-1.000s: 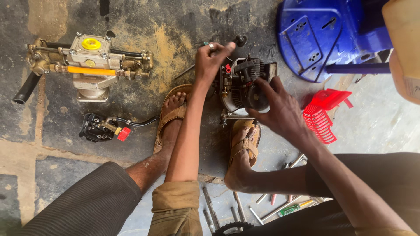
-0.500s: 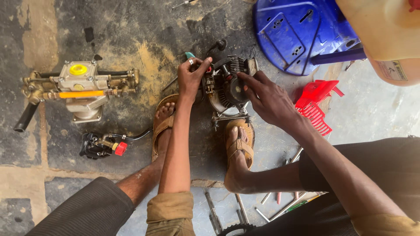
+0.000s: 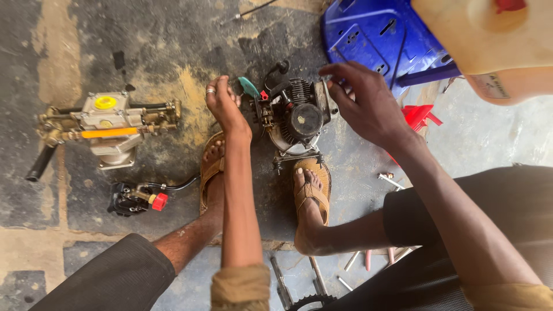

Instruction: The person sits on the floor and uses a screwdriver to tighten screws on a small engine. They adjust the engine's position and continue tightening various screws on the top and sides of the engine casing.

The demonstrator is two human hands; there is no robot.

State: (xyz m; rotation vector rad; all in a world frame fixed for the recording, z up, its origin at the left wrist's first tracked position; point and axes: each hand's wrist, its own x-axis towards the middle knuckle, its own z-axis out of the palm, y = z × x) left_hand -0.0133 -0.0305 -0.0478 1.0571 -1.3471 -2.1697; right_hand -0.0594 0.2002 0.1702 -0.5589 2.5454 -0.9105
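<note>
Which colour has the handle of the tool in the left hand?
Teal green handle, held by the left hand; head view.

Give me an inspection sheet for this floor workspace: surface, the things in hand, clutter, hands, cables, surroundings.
Surface: stained concrete floor, cracked and patchy.
Job's things: small engine on the floor between two sandalled feet; teal-handled tool at its left side.
Clutter: brass pump, black part with red cap, loose tools near the legs.
Hands: left hand holds the tool; right hand rests on the engine's top right.
Cables: black hose from the capped part.
Surroundings: blue stool, red basket, cream jerrycan.
</note>
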